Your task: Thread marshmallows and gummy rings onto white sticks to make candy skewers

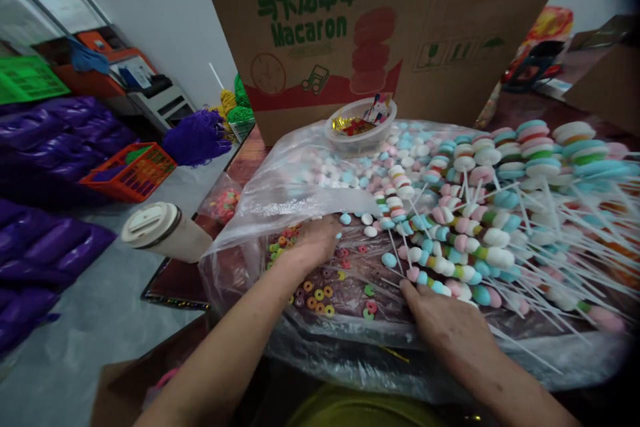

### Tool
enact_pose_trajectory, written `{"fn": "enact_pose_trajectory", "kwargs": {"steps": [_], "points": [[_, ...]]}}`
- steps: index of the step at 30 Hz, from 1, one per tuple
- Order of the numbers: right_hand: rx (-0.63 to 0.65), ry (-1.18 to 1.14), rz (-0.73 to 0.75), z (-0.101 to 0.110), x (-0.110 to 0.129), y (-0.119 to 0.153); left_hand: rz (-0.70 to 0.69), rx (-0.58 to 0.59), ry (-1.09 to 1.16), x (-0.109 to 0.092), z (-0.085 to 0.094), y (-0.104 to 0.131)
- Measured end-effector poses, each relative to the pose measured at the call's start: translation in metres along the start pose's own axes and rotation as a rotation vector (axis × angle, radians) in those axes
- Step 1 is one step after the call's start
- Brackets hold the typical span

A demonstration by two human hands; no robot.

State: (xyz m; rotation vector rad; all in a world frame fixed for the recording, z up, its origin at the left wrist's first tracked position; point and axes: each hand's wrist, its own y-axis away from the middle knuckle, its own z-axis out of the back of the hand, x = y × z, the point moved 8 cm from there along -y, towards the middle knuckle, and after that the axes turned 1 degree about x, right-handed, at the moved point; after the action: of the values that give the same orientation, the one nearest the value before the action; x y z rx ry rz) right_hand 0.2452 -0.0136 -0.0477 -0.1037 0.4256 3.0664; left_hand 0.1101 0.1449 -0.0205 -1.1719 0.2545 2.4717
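My left hand reaches to the edge of the plastic sheet, beside ring-shaped candies. Its fingers look curled, with a bit of pale blue candy at the tips. My right hand rests low at the near side of the candy skewers, its thumb and finger closed at a thin white stick; part of the grip is hidden. The skewers carry pink, white and blue puffy candies, some with coloured rings between. Loose round candies lie between the hands.
A tall cardboard box stands behind the table. Before it, a clear bowl with wrapped pieces sits on the plastic sheet. A lidded cup is at the table's left edge. An orange basket and purple bags lie further left.
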Motion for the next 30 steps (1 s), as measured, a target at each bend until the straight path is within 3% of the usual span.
{"fn": "enact_pose_trajectory", "kwargs": {"steps": [3, 6, 8, 11, 13, 16, 18, 21, 23, 28, 30], "points": [[0.024, -0.036, 0.072, -0.002, -0.006, -0.005, -0.114, 0.127, -0.116, 0.003, 0.002, 0.024], [0.035, -0.053, 0.203, 0.0, -0.008, -0.006, -0.161, 0.087, -0.137, 0.006, 0.013, 0.041], [-0.012, -0.125, 0.252, 0.01, -0.01, -0.004, -0.121, -0.012, -0.005, 0.009, 0.023, 0.047], [-0.204, -0.354, 0.353, 0.043, -0.004, 0.002, 0.069, -0.076, 0.386, 0.023, 0.025, 0.059], [-0.246, -0.51, 0.395, 0.059, 0.009, -0.004, 0.233, -0.079, 0.629, 0.034, 0.019, 0.072], [-0.161, -0.584, 0.261, 0.065, 0.033, -0.04, 0.403, -0.175, 0.779, 0.05, 0.02, 0.091], [-0.131, -0.531, 0.18, 0.067, 0.054, -0.07, 0.441, -0.217, 0.784, 0.056, 0.023, 0.1], [-0.105, -0.526, 0.219, 0.069, 0.091, -0.104, 0.416, -0.218, 0.816, 0.058, 0.026, 0.106], [-0.076, -0.532, 0.249, 0.066, 0.106, -0.113, 0.4, -0.237, 0.875, 0.058, 0.028, 0.109], [-0.049, -0.603, 0.348, 0.071, 0.097, -0.081, 0.347, -0.19, 0.992, 0.05, 0.027, 0.111], [-0.005, -0.848, 0.473, 0.081, 0.09, -0.057, 0.293, -0.205, 1.028, 0.041, 0.027, 0.109]]}}
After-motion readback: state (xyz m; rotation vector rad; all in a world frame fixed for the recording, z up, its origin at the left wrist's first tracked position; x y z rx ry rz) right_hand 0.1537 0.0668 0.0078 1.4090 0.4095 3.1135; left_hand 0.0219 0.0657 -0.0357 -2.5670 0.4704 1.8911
